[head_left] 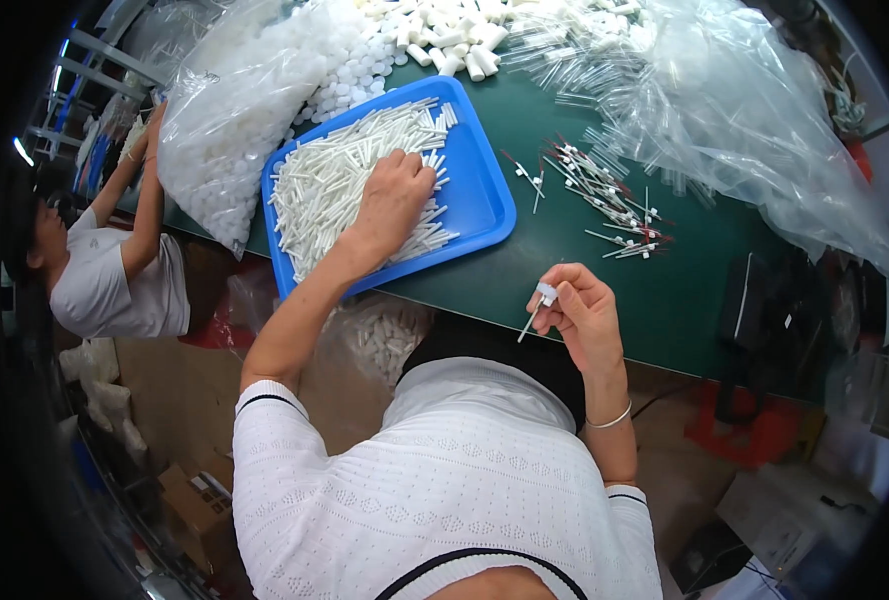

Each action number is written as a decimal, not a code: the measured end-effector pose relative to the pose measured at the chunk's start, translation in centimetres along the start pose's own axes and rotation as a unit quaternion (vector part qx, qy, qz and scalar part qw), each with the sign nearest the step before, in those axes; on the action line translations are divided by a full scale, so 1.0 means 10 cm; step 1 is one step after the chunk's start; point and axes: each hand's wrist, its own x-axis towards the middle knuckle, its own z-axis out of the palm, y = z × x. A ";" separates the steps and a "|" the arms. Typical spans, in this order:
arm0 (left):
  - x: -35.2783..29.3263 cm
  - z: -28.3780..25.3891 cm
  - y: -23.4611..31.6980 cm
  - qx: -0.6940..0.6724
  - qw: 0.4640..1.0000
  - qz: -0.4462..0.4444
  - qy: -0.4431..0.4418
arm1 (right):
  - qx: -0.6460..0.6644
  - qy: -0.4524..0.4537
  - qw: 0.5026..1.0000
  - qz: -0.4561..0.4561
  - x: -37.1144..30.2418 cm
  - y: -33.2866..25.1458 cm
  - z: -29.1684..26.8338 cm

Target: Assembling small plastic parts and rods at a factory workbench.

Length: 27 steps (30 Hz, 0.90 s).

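Observation:
My left hand point(395, 203) reaches over a blue tray point(485, 208), its fingers curled together and the tips down among many thin white sticks point(325, 192). Whatever those fingertips pinch is hidden. Near the table's front edge, my right hand point(583, 305) pinches a slim pale stick with a white cap point(527, 324) at its upper end; the stick slants downward, apart from the table. Beyond this hand lies a loose pile of similar capped sticks with dark red wires point(605, 190), and a few more lie just left of that pile.
Clear plastic tubes point(565, 60) and a large plastic bag point(745, 110) cover the back right of the green table point(465, 285). White cylinders point(450, 45) lie behind the tray, white discs point(350, 85) spill from a bag point(230, 130), and another person point(120, 260) works at the left.

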 end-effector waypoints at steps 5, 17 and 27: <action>0.04 -0.26 0.34 -0.219 0.974 -0.046 0.034 | -0.003 0.083 0.991 -0.103 0.08 -0.11 0.03; -0.32 -0.09 0.93 -0.689 0.703 -0.175 -0.008 | -0.082 0.117 0.975 -0.171 0.15 -0.08 0.16; -0.19 -0.26 0.88 -0.434 0.896 -0.026 0.091 | -0.385 0.121 0.908 -0.113 0.19 -0.08 0.23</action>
